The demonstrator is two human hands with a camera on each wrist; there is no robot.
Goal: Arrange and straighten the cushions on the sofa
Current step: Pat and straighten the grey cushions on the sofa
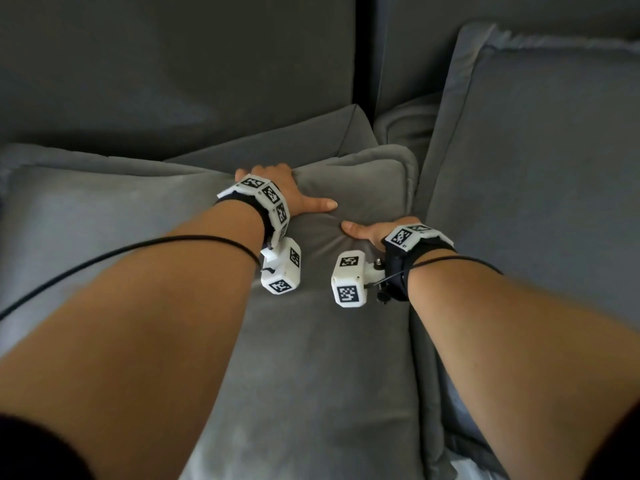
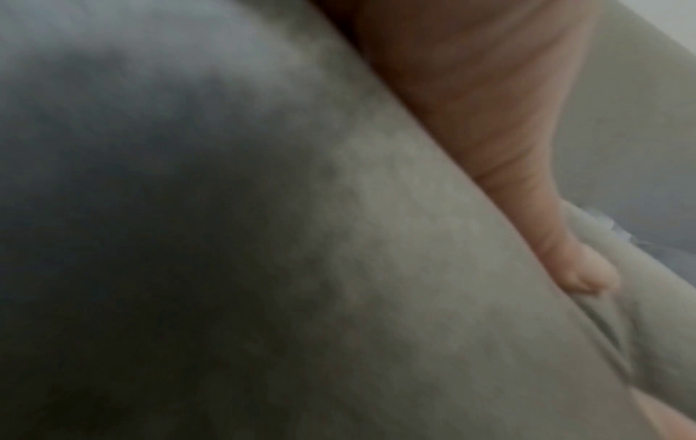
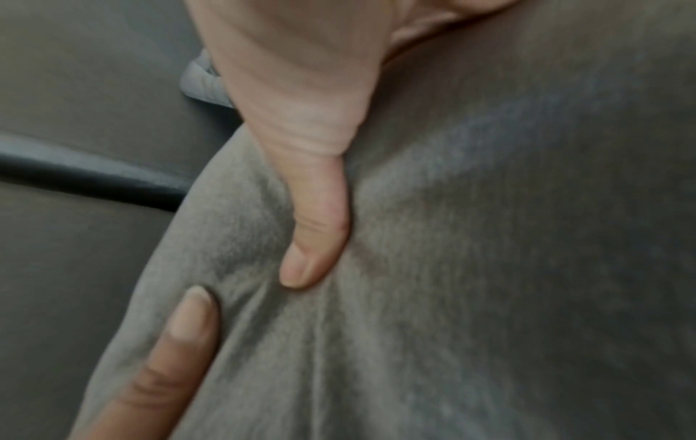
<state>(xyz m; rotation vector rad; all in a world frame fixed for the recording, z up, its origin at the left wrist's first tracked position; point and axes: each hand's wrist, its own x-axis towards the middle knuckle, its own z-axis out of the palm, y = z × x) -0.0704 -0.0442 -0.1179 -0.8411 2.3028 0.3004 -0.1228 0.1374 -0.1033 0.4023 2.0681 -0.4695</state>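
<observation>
Both hands, left hand [image 1: 277,188] and right hand [image 1: 370,232], grip the grey throw cushion's [image 1: 311,341] top edge; next, stand it against the sofa back [image 1: 173,64].

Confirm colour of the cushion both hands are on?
Plain grey, velvety, no pattern. The cushion shows best in the head view.

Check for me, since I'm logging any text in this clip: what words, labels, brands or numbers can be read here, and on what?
None: no readable words, brands or numbers in any view.
Black-and-white square code markers on the left wristband, right wristband and the two white camera blocks: patterns, not text.
The grey cushion carries no label.
</observation>
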